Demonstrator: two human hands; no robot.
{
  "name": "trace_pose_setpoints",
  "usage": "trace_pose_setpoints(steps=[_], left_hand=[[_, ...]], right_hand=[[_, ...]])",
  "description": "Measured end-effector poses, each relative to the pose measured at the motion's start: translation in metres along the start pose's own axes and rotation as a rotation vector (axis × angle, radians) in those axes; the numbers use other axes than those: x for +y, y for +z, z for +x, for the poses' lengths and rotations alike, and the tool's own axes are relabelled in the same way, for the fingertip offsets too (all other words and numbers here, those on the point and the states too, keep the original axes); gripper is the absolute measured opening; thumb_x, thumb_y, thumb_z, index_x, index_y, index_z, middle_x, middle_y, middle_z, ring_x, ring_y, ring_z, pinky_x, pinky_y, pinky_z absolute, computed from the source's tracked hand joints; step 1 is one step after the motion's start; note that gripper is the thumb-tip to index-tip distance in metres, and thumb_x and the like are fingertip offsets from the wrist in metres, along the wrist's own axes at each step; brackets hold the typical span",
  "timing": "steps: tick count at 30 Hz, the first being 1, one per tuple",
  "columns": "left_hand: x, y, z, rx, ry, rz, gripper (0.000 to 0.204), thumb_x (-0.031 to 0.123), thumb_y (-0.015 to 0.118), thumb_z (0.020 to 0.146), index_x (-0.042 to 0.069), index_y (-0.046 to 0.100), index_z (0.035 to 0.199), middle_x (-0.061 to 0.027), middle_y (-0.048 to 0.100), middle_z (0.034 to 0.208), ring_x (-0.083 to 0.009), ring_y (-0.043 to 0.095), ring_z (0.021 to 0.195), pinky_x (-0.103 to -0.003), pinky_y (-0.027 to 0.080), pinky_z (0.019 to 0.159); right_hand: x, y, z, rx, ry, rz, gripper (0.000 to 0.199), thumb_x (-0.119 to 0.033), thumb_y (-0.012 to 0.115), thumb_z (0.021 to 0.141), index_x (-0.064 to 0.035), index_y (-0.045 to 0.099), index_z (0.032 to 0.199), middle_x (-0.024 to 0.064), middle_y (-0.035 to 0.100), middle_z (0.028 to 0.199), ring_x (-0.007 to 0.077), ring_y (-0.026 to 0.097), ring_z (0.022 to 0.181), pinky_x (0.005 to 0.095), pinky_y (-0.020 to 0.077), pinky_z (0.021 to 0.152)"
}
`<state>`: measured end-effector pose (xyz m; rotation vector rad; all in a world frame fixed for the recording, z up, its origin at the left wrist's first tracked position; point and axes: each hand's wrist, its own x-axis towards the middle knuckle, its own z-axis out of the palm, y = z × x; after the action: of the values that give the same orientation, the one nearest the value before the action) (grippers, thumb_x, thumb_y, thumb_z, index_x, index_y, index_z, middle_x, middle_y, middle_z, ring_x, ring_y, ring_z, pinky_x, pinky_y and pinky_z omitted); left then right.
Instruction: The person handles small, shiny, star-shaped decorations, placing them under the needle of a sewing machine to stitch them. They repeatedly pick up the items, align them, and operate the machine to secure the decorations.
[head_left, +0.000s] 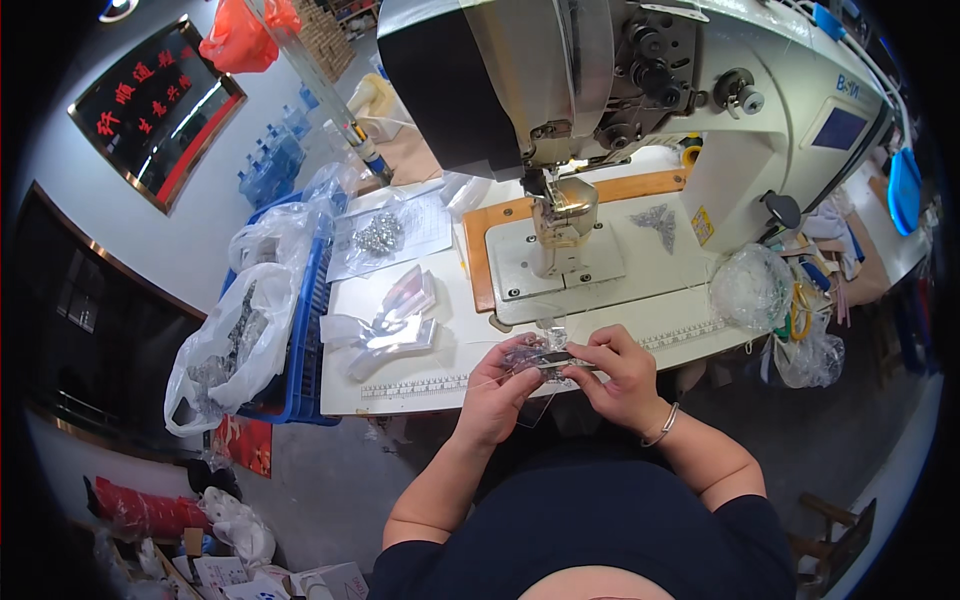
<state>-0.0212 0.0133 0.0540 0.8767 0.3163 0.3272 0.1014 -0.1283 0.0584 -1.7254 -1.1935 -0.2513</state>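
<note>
At the near edge of the sewing table, my two hands come together in front of my body. My left hand point(497, 391) is closed, pinching a clear plastic piece point(519, 354) with silvery, glittering parts. Closed as well, my right hand point(622, 378) grips a slim, dark metal tool point(554, 358), which looks like thread snips and touches the clear piece. Fingers cover part of both things. Just beyond the hands stands the sewing machine point(560, 215), its metal needle plate point(515, 285) set in the table.
Left on the table lie clear plastic pieces point(395, 325) and a pile of shiny beads point(378, 235). A blue crate point(305, 370) with plastic bags stands beside it. A silvery ornament point(655, 222) lies under the machine arm. Right are a round clear bundle point(750, 288) and scissors point(800, 312).
</note>
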Motion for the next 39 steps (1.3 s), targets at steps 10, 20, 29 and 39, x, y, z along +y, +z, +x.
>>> trace_pose_setpoints(steps=[10,20,29,39], left_hand=[[-0.007,-0.001,0.0,0.046,0.052,-0.066,0.043,-0.003,0.058,0.082,0.0,0.044,0.122,-0.012,0.054,0.114,-0.0207,0.056,0.105,-0.033,0.049,0.091],[-0.013,-0.004,0.002,0.036,0.091,-0.078,0.04,-0.003,0.056,0.084,0.002,0.044,0.122,-0.0122,0.055,0.114,-0.0219,0.056,0.106,-0.034,0.048,0.093],[-0.015,-0.003,0.004,0.017,0.117,-0.069,0.041,-0.004,0.054,0.084,0.001,0.043,0.123,-0.0123,0.054,0.116,-0.0216,0.055,0.108,-0.035,0.046,0.095],[-0.02,0.0,0.005,0.021,0.15,-0.061,0.043,-0.005,0.055,0.083,0.002,0.042,0.123,-0.0125,0.053,0.118,-0.0225,0.054,0.11,-0.036,0.044,0.097]], right_hand=[[0.0,0.002,-0.005,0.017,0.086,0.054,0.024,-0.019,0.075,0.071,-0.012,0.067,0.092,0.0041,0.055,0.08,0.0165,0.057,0.06,0.0269,0.0441,0.049],[0.0,0.006,-0.006,0.029,0.201,0.18,0.021,-0.018,0.075,0.071,-0.0106,0.067,0.089,0.0045,0.056,0.08,0.0174,0.057,0.06,0.0268,0.0448,0.051],[0.005,0.007,-0.01,-0.005,0.224,0.219,0.025,-0.018,0.075,0.072,-0.0096,0.066,0.093,0.0057,0.055,0.081,0.0172,0.056,0.064,0.0261,0.0457,0.055],[0.002,0.008,-0.014,0.027,0.213,0.124,0.024,-0.018,0.075,0.072,-0.0095,0.066,0.093,0.005,0.055,0.081,0.016,0.056,0.064,0.0265,0.045,0.054]])
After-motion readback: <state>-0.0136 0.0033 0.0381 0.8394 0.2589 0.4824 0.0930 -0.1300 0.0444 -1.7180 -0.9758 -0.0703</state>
